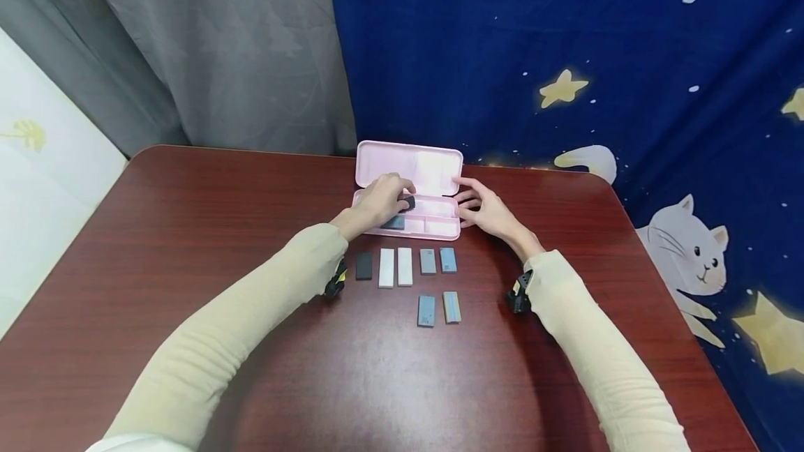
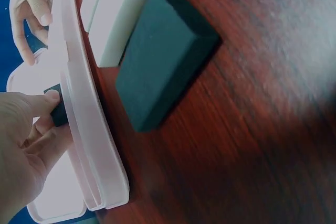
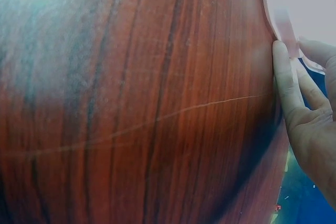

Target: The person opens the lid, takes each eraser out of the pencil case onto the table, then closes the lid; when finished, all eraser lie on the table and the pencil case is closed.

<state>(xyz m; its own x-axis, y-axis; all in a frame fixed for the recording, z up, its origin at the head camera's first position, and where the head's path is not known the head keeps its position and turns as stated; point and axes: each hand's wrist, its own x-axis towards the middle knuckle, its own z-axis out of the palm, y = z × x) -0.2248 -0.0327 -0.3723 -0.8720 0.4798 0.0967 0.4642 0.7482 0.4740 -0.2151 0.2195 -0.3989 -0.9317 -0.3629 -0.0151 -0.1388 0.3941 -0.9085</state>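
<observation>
A pink pencil case [image 1: 443, 227] lies with its lid [image 1: 408, 159] folded back at the far side of the table. My left hand [image 1: 379, 202] reaches over its base and pinches a black eraser [image 2: 59, 109] between thumb and fingers, just inside the front wall. Below that hand, a blue-grey eraser [image 1: 393, 222] sits in the case's front left compartment. At the case's right end is my right hand [image 1: 493, 216]. Its fingers are extended and touch the end of the case and the lid's corner, with no eraser in them.
In front of the case stands a row of erasers: a dark one [image 1: 363, 266], two white ones [image 1: 386, 268], a grey one [image 1: 428, 261] and a blue one [image 1: 448, 260]. Nearer lie another blue eraser [image 1: 426, 311] and a striped one [image 1: 451, 307]. Curtains [image 1: 440, 54] hang behind the table.
</observation>
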